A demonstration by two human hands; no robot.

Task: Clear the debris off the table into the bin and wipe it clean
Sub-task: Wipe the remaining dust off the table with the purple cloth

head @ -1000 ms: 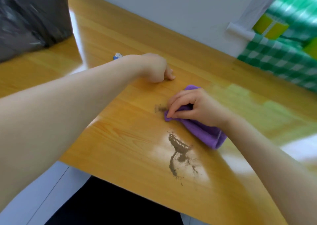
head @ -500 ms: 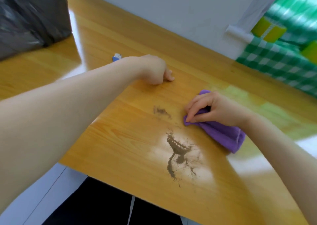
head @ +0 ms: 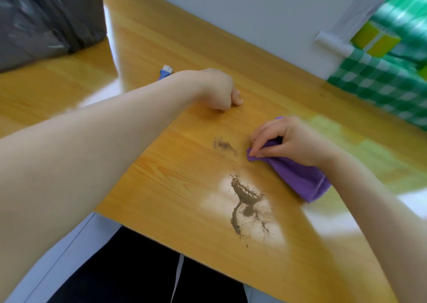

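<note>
Both hands are down on the counter [head: 161,175]. The right hand [head: 293,141] is gripping a purple cloth [head: 302,180], with the fingers and thumb curled round its front end and pressing it onto the wood. The rest of the cloth is trailing back under the wrist. The left hand [head: 219,90] is resting on the counter farther back, its fingers tucked under into a fist with nothing showing inside it.

Just to the left of the cloth's tip, a small smear of dirt [head: 223,145] is lying on the wood, close to the cloth but apart from it. A bigger streak of dirt [head: 242,196] is sitting nearer the front edge, in a pale patch of glare, with loose specks scattered around it.

Behind the left forearm, the bristled end of a small blue brush [head: 164,70] is peeking out. At the far left, a bin [head: 46,14] lined with a black bag is showing, somewhat blurred. Off to the right, a green checked covering [head: 381,88] is lying beyond the counter's far edge.
</note>
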